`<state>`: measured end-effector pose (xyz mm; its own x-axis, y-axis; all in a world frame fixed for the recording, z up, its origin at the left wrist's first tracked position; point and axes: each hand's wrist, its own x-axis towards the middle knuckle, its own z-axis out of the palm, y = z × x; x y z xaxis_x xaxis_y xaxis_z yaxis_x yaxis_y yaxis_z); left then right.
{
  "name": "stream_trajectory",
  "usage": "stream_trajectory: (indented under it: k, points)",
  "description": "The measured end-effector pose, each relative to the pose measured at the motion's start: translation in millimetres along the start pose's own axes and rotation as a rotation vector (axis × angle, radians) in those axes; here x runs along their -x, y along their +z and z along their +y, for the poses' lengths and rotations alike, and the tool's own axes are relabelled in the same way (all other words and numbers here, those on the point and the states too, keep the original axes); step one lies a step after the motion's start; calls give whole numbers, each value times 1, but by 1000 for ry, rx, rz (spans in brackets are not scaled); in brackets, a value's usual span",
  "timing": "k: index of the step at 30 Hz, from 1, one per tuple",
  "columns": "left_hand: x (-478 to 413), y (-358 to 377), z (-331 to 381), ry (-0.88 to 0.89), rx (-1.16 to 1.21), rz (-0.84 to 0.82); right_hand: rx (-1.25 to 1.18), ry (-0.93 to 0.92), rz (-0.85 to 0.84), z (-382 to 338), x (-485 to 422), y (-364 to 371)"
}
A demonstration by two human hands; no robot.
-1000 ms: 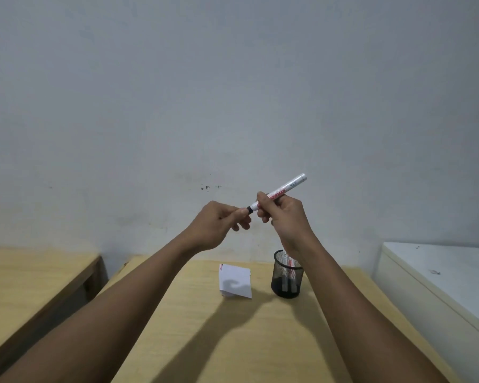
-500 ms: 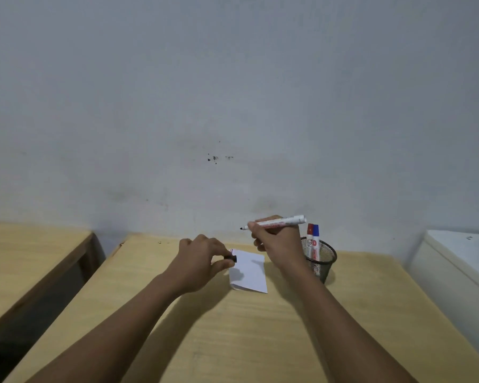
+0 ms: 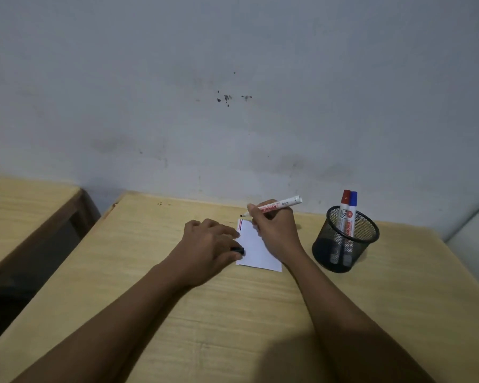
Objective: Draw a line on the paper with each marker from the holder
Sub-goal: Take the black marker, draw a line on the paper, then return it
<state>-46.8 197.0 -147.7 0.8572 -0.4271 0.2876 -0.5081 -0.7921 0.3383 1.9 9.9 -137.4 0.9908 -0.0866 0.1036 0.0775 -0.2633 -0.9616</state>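
Observation:
A small white paper (image 3: 256, 251) lies on the wooden table (image 3: 233, 313), with a red and a blue line near its top left corner. My right hand (image 3: 274, 230) grips an uncapped white marker (image 3: 277, 206); its black tip hovers just above the paper's top left corner. My left hand (image 3: 209, 244) rests on the paper's left edge and pinches the black cap (image 3: 238, 250). A black mesh holder (image 3: 344, 241) to the right holds a red-capped marker (image 3: 344, 214) and a blue-capped marker (image 3: 351, 215).
A grey wall rises right behind the table. Another wooden table (image 3: 20, 217) stands to the left across a dark gap. A white surface (image 3: 476, 230) sits at the right edge.
Both hands came down from in front of the wall to the table. The cap was pulled off the marker; my left hand settled on the paper and the tip neared it.

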Motion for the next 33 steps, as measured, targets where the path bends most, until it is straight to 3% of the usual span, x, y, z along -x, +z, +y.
stream_trajectory:
  k: [14, 33]
  points:
    - [-5, 5, -7, 5, 8, -34, 89, -51, 75, 11, -4, 2]
    - [-5, -3, 0, -61, 85, -95, 126, -65, 47, 8, -2, 3]
